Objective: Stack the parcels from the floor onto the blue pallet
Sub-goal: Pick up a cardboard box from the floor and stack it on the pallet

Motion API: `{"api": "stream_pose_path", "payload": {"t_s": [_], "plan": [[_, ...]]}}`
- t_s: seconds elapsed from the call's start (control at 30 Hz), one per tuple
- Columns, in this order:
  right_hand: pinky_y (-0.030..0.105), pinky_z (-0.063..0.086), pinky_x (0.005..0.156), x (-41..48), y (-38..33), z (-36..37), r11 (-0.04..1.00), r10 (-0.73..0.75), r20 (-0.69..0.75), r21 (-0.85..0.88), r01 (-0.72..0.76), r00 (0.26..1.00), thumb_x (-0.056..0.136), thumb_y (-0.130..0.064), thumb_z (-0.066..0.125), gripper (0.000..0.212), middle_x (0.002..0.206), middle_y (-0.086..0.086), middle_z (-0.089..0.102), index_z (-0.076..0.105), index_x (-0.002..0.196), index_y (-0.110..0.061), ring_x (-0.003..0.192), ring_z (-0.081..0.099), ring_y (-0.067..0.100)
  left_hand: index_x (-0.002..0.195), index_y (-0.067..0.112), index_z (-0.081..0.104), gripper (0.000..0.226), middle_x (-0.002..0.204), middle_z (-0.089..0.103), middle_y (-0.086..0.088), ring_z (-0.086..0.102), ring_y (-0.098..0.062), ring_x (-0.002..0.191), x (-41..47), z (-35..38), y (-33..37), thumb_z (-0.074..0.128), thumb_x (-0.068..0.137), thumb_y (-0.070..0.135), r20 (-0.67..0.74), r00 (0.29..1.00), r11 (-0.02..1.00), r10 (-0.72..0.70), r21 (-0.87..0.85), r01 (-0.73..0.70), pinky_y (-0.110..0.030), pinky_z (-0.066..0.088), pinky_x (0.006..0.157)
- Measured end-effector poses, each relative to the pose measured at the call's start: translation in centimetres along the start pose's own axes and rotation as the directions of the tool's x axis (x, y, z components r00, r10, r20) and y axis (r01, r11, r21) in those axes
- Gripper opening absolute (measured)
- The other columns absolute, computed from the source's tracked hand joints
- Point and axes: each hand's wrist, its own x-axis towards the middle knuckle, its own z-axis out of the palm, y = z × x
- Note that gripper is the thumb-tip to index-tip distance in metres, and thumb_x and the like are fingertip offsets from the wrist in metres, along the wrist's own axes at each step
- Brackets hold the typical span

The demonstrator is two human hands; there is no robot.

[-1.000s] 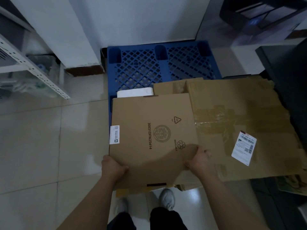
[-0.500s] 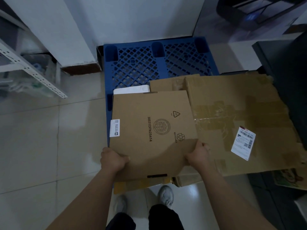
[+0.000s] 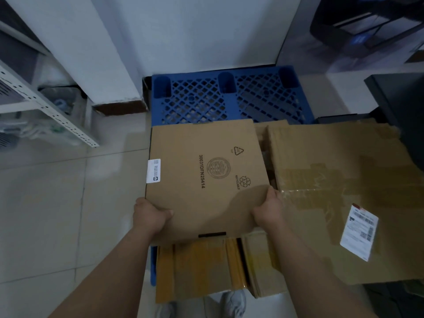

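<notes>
Tiled floor (image 3: pixel 57 226) is lying open to the left of the stack, pale and glossy. That is the most free room I am seeing.

White wall (image 3: pixel 195 31) is closing off the far side. A pillar foot (image 3: pixel 119 106) is jutting out beside the blue pallet (image 3: pixel 229 104)'s far left corner.

The pallet is sitting against that wall. Its far half is showing bare lattice and its near half is lying under cardboard.

Large flattened sheet (image 3: pixel 344 168) is covering the right side, overhanging the pallet's right edge. A dark cabinet (image 3: pixel 399 106) is crowding it there.

Flat carton (image 3: pixel 206 168), the parcel in hand, is sitting over the pallet's near left part, its left edge roughly flush with the pallet's. I cannot tell whether it is resting or lifted.

Yellow-taped boxes (image 3: pixel 195 269) are poking out under its near edge.

Left hand (image 3: pixel 150 215) and right hand (image 3: pixel 267 210) are each gripping a near corner, curled round the edge. The fingers underneath are hidden.

Shipping label (image 3: pixel 359 231) on the sheet and white sticker (image 3: pixel 153 171) on the carton's left edge are both too small to read.

Shoes (image 3: pixel 234 304) are showing partly, cut off by the boxes and the frame's bottom edge. Light is running dim.
</notes>
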Motion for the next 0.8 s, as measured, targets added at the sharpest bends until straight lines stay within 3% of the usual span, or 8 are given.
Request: {"api": "stream_pose_path", "payload": {"t_s": [0.13, 0.33, 0.47, 0.63, 0.73, 0.8], "plan": [[0.048, 0.044, 0.105, 2.3, -1.3, 0.1, 0.999, -0.016, 0.010, -0.031, 0.016, 1.000, 0.078, -0.008, 0.067, 0.084, 0.153, 0.006, 0.020, 0.023, 0.149, -0.014, 0.135, 0.033, 0.033, 0.134, -0.001, 0.033, 0.081, 0.135, 0.044, -0.019, 0.046, -0.038, 0.124, 2.6, 0.4, 1.6, 0.081, 0.073, 0.021, 0.005, 1.000, 1.000, 0.012, -0.006, -0.012, -0.047, 0.042, 0.103], [0.048, 0.041, 0.108, 2.6, -0.8, 0.9, 0.996, -0.020, 0.029, -0.087, 0.023, 0.999, 0.083, -0.014, 0.070, 0.095, 0.155, 0.004, 0.011, 0.007, 0.154, -0.018, 0.140, 0.024, 0.031, 0.139, -0.001, 0.028, 0.083, 0.140, 0.037, -0.020, 0.040, -0.038, 0.128, 3.4, 0.4, 1.2, 0.079, 0.077, 0.020, 0.052, 0.998, 0.999, -0.028, 0.041, 0.026, -0.048, 0.038, 0.104], [0.050, 0.046, 0.103, 1.8, -0.7, 0.4, 0.997, -0.004, 0.015, -0.073, 0.005, 1.000, 0.080, -0.012, 0.072, 0.094, 0.154, 0.005, 0.015, 0.013, 0.153, -0.019, 0.138, 0.031, 0.032, 0.139, -0.001, 0.027, 0.085, 0.139, 0.036, -0.020, 0.040, -0.037, 0.128, 2.2, 0.0, 1.4, 0.080, 0.076, 0.020, 0.056, 0.998, 0.998, -0.032, 0.059, 0.029, -0.047, 0.038, 0.104], [0.047, 0.039, 0.108, -4.0, 1.7, -0.3, 0.984, 0.035, 0.084, -0.176, -0.019, 0.996, 0.080, -0.015, 0.070, 0.095, 0.154, 0.012, 0.015, 0.009, 0.153, -0.013, 0.134, 0.035, 0.035, 0.141, -0.002, 0.023, 0.106, 0.140, 0.034, -0.023, 0.039, -0.038, 0.127, -2.8, 0.2, -1.7, 0.088, 0.064, 0.029, 0.104, 0.987, 0.982, -0.122, 0.157, 0.105, -0.047, 0.038, 0.105], [0.039, 0.031, 0.113, -7.1, 2.7, -0.7, 0.937, 0.080, 0.134, -0.347, -0.029, 0.988, 0.082, -0.030, 0.074, 0.108, 0.156, 0.015, 0.011, -0.004, 0.153, -0.005, 0.140, 0.025, 0.033, 0.151, 0.014, -0.002, 0.134, 0.143, 0.026, -0.022, 0.031, -0.041, 0.132, -5.3, 0.9, -3.1, 0.091, 0.056, 0.034, 0.137, 0.981, 0.975, -0.137, 0.194, 0.109, -0.053, 0.035, 0.106], [0.037, 0.031, 0.112, -8.1, 2.8, -0.8, 0.898, 0.097, 0.158, -0.440, -0.018, 0.983, 0.080, -0.040, 0.075, 0.117, 0.154, 0.019, 0.014, -0.010, 0.151, 0.000, 0.140, 0.026, 0.033, 0.148, 0.031, -0.021, 0.145, 0.144, 0.017, -0.020, 0.025, -0.041, 0.133, -6.3, 1.5, -3.7, 0.091, 0.056, 0.038, 0.162, 0.978, 0.965, -0.131, 0.245, 0.088, -0.055, 0.033, 0.106]]}}
